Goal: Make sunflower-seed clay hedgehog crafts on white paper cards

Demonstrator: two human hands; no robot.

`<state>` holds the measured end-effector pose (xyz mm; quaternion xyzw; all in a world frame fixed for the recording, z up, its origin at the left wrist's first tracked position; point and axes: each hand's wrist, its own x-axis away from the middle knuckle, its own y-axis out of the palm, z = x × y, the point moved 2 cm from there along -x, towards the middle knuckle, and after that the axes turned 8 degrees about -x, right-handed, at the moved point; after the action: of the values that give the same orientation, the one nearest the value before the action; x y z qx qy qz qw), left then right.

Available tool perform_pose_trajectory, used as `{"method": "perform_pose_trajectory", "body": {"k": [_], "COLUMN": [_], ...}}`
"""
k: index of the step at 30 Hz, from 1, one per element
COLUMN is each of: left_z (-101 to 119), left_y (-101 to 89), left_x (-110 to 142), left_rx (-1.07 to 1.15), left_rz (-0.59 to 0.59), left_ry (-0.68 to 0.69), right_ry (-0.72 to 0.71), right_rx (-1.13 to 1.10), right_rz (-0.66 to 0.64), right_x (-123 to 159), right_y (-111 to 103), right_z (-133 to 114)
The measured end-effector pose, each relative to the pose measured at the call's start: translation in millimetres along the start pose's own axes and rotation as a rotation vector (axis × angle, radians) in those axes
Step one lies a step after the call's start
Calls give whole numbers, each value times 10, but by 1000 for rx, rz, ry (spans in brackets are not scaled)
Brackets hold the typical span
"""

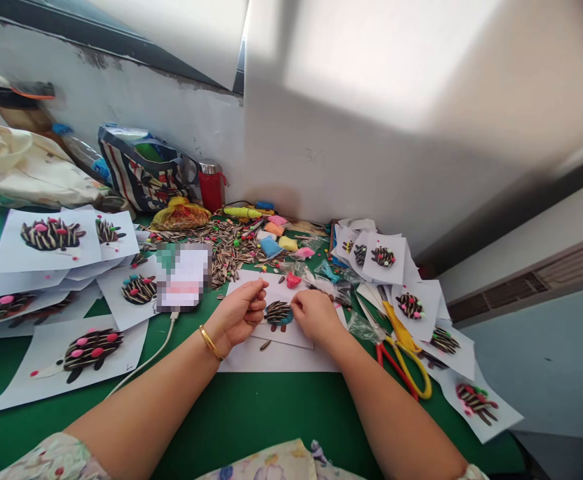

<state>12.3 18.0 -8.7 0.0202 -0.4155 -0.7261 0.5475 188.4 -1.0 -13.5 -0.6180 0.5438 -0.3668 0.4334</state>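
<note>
Between my two hands lies a small hedgehog picture (pixel 278 312) made of striped sunflower seeds set in blue clay, with brown feet, on a white sheet (pixel 291 339). My left hand (pixel 238 312), with a gold bangle (pixel 210 343) at the wrist, is closed in a pinch just left of and above the hedgehog. Whatever its fingertips hold is too small to make out. The curled fingers of my right hand (pixel 317 317) are pressed together at the hedgehog's right edge, and their tips are hidden. One loose sunflower seed (pixel 265 345) rests on the paper below.
Loose sunflower seeds (pixel 226 243) and coloured clay lumps (pixel 271 247) spread behind the sheet. A phone (pixel 184 277) with a white cable lies left. Yellow-handled scissors (pixel 411 360) lie right. Finished hedgehog cards (pixel 78 353) are piled on both sides. A red flask (pixel 211 187) stands by the wall.
</note>
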Motion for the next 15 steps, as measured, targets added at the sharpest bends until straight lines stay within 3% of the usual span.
{"method": "perform_pose_trajectory", "body": {"k": [9,12,15], "left_z": [35,40,37], "left_y": [-39,-59,-83], "left_x": [-24,-33,-41], "left_rx": [346,420,472], "left_rz": [-69,-90,-105], "left_ry": [-207,-219,-206], "right_ry": [-44,-206,-457], "right_rx": [-59,-153,-173], "right_rz": [76,114,6], "right_x": [40,120,230], "right_y": [-64,-109,-68], "right_z": [51,-39,-223]}}
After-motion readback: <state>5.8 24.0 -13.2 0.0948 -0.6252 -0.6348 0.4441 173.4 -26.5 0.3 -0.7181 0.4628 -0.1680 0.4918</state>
